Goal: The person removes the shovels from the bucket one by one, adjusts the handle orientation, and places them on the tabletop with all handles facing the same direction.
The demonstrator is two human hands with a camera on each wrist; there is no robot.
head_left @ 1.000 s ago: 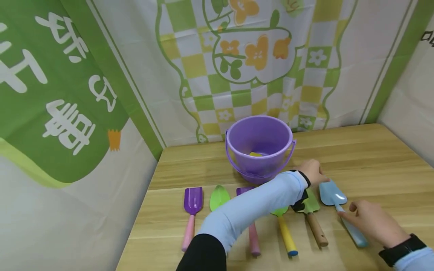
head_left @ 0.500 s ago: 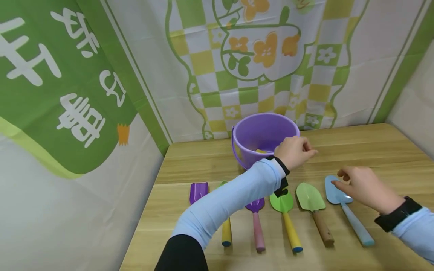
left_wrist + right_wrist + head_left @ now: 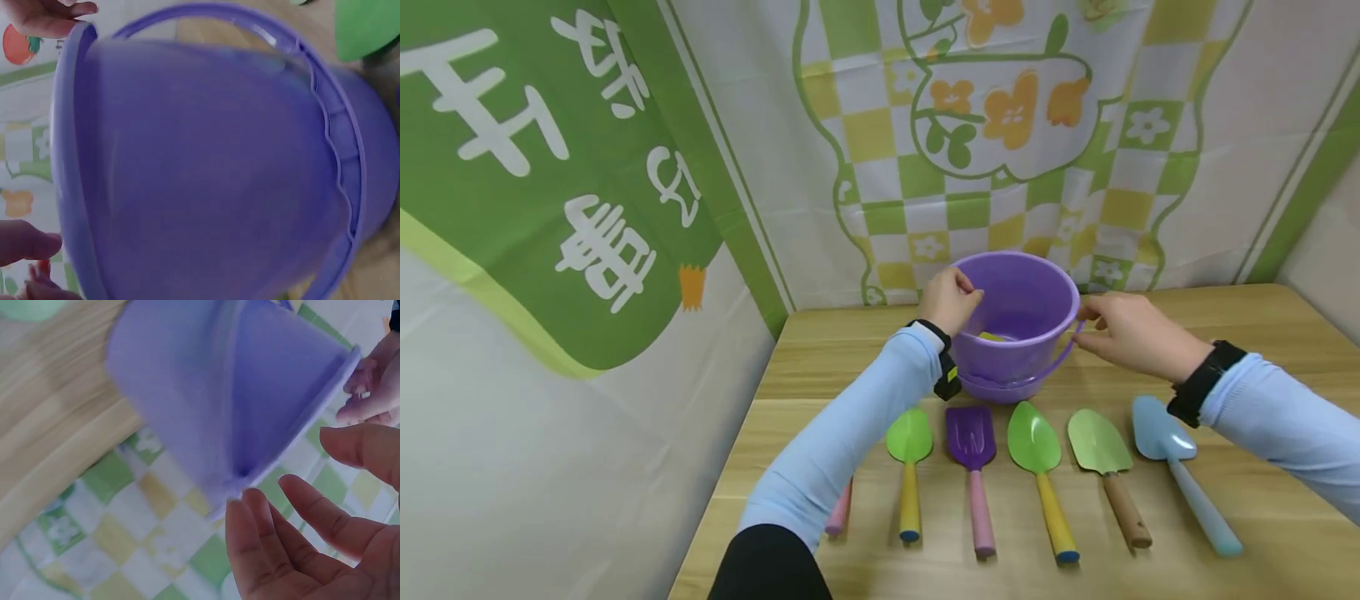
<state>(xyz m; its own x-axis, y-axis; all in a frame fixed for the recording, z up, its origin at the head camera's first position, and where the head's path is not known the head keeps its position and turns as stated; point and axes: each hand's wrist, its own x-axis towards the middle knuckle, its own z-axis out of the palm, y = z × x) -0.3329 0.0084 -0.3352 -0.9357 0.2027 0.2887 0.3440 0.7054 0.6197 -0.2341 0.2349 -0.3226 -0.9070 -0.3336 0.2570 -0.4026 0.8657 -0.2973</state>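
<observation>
A purple bucket (image 3: 1011,367) stands upright near the table's back edge, with a small yellow thing (image 3: 991,337) lying inside it. My left hand (image 3: 949,302) is at the left of the rim, fingers loosely bent, its thumb close to the edge in the left wrist view. On the other side, my right hand (image 3: 1138,333) has its fingertips beside the rim, thumb and fingers spread apart. The bucket's handle (image 3: 340,144) hangs down its front. Whether either hand touches the rim I cannot tell.
Several garden trowels lie in a row before the bucket: a light blue one (image 3: 1161,429), a wooden-handled green one (image 3: 1097,437), two green ones with yellow handles, and a purple scoop (image 3: 970,437). A pink handle (image 3: 838,510) shows below my left sleeve. Printed cloth hangs behind.
Both hands have left the light blue trowel. The left moved leftward and the right moved up and leftward, to opposite sides of the bucket. The trowels have stayed in their row.
</observation>
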